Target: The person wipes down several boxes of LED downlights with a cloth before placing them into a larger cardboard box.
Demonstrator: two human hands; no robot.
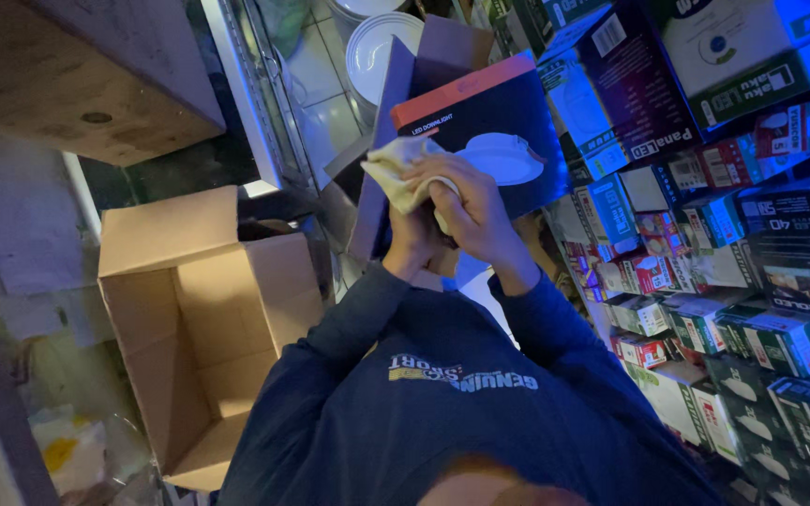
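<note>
The grip of the right hand (475, 211) is lying closed over a pale yellow cloth (403, 173), fingers curled and pressing it against the lower left corner of a dark box (489, 117). The left hand (412, 239) is sitting just beneath, mostly hidden behind the right hand and the cloth; its grip seems to be wrapping the box's lower edge, though I cannot tell how firmly.

The box is being held up in front of the person's chest, tilted, its face turned toward the camera. It is dark blue-black with an orange-red band running along its top edge and a picture of a round white lamp near the middle. A brown inner flap is standing open behind the top edge.

Room for moving is tight. To one side, shelves of stacked boxes (733, 234) are crowding in close, their fronts near the held box's edge. To the other side an open cardboard carton (199, 319) is standing with its flaps spread, its near wall just beside the dark sleeve (330, 347). Above the carton a wooden block (86, 75) is jutting out. Beyond the held box, round white discs (377, 47) are lying on a tiled floor (316, 89).
</note>
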